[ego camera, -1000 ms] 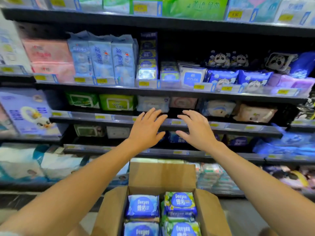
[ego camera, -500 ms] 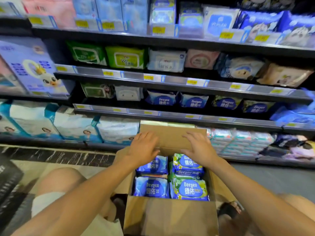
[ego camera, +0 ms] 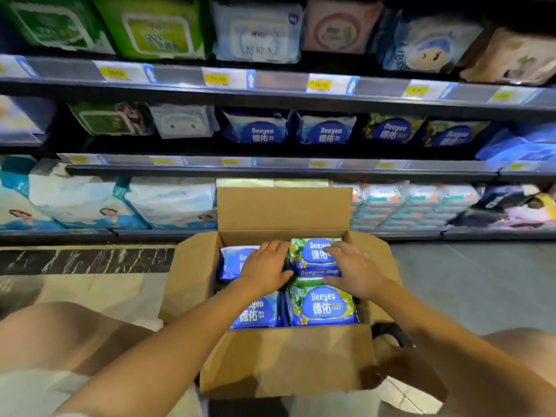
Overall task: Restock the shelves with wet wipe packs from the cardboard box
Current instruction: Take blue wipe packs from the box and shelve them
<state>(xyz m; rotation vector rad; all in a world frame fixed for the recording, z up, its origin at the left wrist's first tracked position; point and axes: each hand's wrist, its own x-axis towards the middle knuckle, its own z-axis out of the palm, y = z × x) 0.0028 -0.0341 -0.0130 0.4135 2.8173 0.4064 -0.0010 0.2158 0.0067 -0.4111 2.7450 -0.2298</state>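
Our left hand (ego camera: 264, 266) covers most of the far blue pack (ego camera: 233, 260); yellow price tags (ego camera: 319, 84) blur unreadably.

both hands (ego camera: 266, 263) (ego camera: 355, 267) palm-down, fingers spread

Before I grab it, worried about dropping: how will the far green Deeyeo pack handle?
The green pack looks like soft film, so probably squashy and somewhat slick. Its plump shape suggests noticeable weight. The right hand lies flat on it.
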